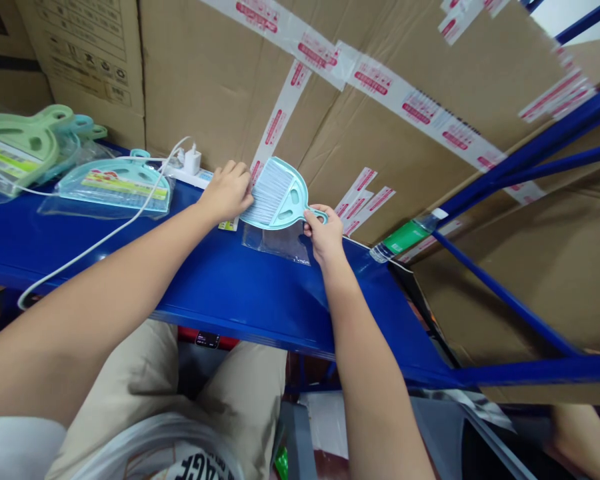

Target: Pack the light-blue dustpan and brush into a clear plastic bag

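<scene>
A small teal dustpan with a white-bristled brush nested in it (279, 195) is held above a blue shelf (230, 280). My right hand (323, 235) is closed round its handle at the right end. My left hand (227, 190) is curled over the wide left edge of the pan, fingers pressed on the bristles. A clear plastic bag (279, 241) lies flat on the shelf just beneath the set, and a small yellow-green paper card (229, 225) shows below my left hand.
A bagged teal dustpan set (115, 183) lies at the left, with more bagged green and teal sets (25, 143) behind it. A white power strip with charger (193, 167) and white cable (100, 240) cross the shelf. Taped cardboard boxes (405, 80) stand behind. A green-labelled bottle (405, 237) lies right.
</scene>
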{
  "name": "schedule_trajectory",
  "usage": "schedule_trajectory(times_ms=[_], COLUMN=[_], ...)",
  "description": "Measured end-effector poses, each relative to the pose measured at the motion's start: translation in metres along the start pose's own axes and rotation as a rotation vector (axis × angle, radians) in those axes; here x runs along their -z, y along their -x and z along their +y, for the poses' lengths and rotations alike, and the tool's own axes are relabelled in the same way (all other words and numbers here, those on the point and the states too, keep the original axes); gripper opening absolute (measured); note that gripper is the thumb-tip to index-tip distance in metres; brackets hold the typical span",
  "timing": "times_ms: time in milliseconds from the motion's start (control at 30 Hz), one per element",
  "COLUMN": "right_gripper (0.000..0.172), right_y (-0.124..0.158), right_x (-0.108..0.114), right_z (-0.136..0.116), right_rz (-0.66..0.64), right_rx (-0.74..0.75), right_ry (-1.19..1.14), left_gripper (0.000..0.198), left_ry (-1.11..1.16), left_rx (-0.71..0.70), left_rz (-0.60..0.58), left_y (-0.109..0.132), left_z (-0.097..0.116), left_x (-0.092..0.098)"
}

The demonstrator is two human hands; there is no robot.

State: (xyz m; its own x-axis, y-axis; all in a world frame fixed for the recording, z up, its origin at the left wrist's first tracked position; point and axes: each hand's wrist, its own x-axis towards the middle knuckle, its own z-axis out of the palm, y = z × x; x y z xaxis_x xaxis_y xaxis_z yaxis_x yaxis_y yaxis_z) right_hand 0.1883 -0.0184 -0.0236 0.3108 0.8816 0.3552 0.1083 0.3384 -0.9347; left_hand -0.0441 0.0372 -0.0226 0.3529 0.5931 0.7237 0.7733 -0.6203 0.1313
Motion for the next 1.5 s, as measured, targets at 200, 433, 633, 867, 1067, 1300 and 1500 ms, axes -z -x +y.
schedule_trajectory(times_ms=[200, 433, 633, 867, 1067, 1300, 1500], right_gripper=[0.029, 0.027, 0.029, 0.029, 0.028, 0.027, 0.030], right_y=[0.000, 0.004, 0.007, 0.009, 0.007, 0.006, 0.007], right_x=[0.001, -0.004, -0.007, -0.008, -0.006, -0.006, -0.007], right_z=[0.000, 0.000, -0.003, -0.004, -0.002, 0.001, 0.000], right_rz=[0.009, -0.040, -0.062, -0.057, -0.051, -0.031, -0.036], right_rx=[0.009, 0.044, 0.059, 0.045, 0.053, 0.039, 0.047], right_ry=[0.010, 0.048, 0.067, 0.072, 0.071, 0.055, 0.054], left_gripper=[0.029, 0.032, 0.029, 0.025, 0.026, 0.029, 0.020], left_ry=[0.042, 0.103, 0.093, 0.088, 0.066, 0.115, 0.116], left_rx=[0.002, -0.174, -0.169, -0.129, -0.036, -0.043, -0.110], left_rz=[0.044, -0.048, -0.029, -0.028, 0.010, -0.062, -0.059], left_y=[0.001, 0.004, 0.004, 0.004, 0.003, 0.004, 0.006], left_z=[0.011, 0.029, 0.028, 0.033, 0.025, 0.027, 0.031], left_x=[0.010, 0.006, 0.006, 0.004, -0.001, 0.003, 0.002])
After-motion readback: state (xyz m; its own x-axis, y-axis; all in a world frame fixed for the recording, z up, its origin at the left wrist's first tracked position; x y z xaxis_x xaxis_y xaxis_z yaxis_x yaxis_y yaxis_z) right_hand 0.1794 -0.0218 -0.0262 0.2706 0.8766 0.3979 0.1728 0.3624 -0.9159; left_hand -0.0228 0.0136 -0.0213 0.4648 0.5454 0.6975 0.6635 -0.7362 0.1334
